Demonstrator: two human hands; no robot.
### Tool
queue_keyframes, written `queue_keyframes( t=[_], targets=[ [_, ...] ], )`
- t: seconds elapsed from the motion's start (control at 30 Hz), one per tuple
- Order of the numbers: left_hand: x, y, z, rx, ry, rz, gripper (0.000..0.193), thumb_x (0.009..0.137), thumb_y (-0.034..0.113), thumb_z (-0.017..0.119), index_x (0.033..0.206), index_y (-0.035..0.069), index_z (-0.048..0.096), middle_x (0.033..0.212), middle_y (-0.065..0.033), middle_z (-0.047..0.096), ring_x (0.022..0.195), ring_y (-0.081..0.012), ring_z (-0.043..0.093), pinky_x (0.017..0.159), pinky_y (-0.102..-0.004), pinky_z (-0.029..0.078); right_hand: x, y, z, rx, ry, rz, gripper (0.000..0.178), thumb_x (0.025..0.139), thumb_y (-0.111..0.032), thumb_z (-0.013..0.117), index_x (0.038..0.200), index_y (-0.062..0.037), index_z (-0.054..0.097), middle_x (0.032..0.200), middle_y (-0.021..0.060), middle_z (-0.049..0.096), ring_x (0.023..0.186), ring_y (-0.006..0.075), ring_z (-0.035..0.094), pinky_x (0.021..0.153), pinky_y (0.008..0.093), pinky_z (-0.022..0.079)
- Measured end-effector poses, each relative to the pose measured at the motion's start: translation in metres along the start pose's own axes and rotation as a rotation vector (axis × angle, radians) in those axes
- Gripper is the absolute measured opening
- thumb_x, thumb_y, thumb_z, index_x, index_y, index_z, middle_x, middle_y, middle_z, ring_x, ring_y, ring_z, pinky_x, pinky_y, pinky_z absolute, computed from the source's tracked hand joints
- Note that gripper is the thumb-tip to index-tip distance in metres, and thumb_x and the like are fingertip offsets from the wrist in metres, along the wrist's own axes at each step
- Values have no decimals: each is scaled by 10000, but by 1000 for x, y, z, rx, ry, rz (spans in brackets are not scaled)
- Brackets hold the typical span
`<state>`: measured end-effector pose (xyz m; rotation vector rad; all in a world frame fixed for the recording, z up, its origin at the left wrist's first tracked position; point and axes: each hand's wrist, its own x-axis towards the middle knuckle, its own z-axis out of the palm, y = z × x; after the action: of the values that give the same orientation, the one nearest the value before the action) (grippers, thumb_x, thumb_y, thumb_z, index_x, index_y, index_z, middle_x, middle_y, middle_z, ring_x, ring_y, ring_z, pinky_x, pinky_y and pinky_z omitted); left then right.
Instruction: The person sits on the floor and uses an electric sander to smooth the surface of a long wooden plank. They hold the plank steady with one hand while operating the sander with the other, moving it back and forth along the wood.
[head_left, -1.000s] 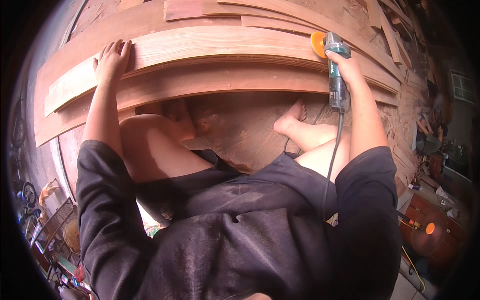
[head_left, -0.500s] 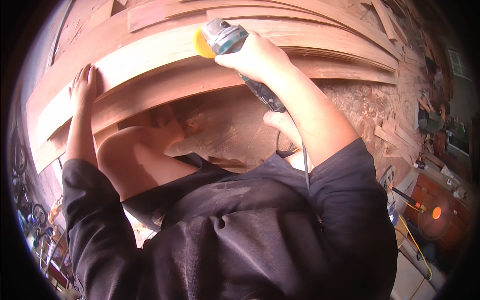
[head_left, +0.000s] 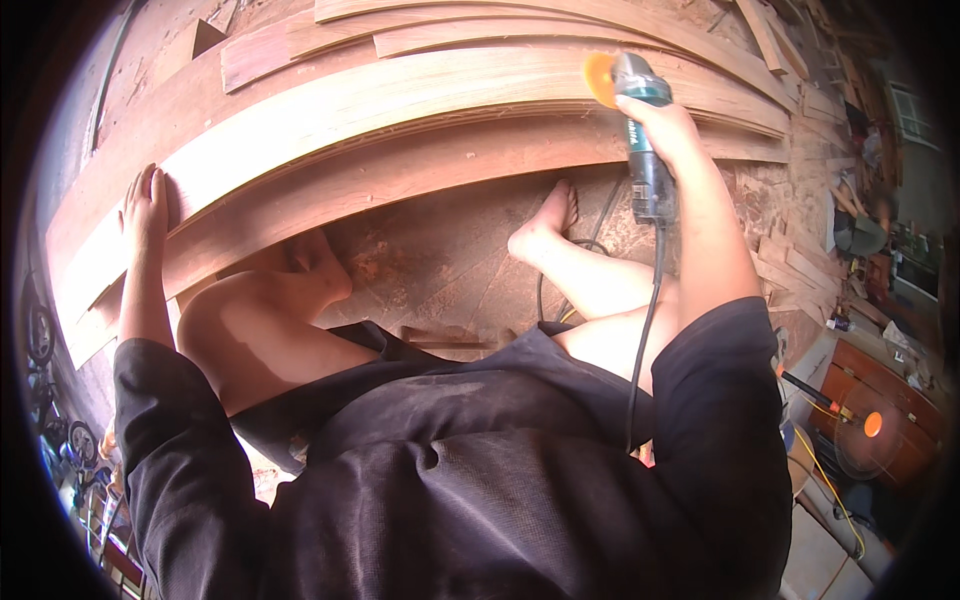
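Observation:
An angle grinder (head_left: 648,150) with a teal and black body and a round yellow-orange disc (head_left: 601,80) is gripped in my right hand (head_left: 668,128). Its disc lies at the top face of a long pale wooden plank (head_left: 400,95), toward the plank's right part; whether it touches the wood I cannot tell. My left hand (head_left: 147,205) rests flat on the plank's left end, fingers stretched out. Below this plank, on the side nearer me, another long board (head_left: 400,180) shows its edge. A dark power cord (head_left: 650,330) runs from the grinder's rear down past my right thigh.
More long wooden strips (head_left: 480,38) lie beyond the plank. Wood offcuts (head_left: 800,265) are scattered at the right. An orange-centred fan (head_left: 872,425) stands at the lower right. Another person (head_left: 862,232) sits at the far right. My bare foot (head_left: 550,220) is on the floor below the boards.
My right hand has carried the grinder to the right along the plank, and its body now points more straight toward me. My left hand has shifted slightly left and nearer, still on the plank.

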<state>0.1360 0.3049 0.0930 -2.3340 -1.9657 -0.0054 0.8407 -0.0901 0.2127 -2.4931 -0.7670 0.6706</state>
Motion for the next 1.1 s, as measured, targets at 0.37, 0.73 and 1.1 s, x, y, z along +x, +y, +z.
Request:
queue_keyframes(
  t=[0.37,0.73,1.1],
  targets=[
    [20,-41,24,-65,63,117,599,1104,632,351,1562,317,574,1663,0,516,1565,-223,427,1301,-603,182,-63,-118,80,-238,-193,-288,624,826,-510,861,1290,-111,738,1044,126,796,960,259,763,918,422,584],
    [7,-16,10,-22,35,34,600,1103,634,354,1575,323,557,1671,13,504,1575,-208,414,1308,-594,178,27,-9,5,-20,-63,18,648,830,-540,871,1190,-7,797,1024,164,790,922,222,749,855,385,580],
    [16,-32,21,-75,75,80,579,1100,609,377,1549,310,589,1647,12,536,1555,-216,444,1304,-597,178,-48,-125,85,-150,-206,-280,603,823,-497,877,1245,-85,751,1027,143,793,957,275,762,918,414,581]
  ],
)
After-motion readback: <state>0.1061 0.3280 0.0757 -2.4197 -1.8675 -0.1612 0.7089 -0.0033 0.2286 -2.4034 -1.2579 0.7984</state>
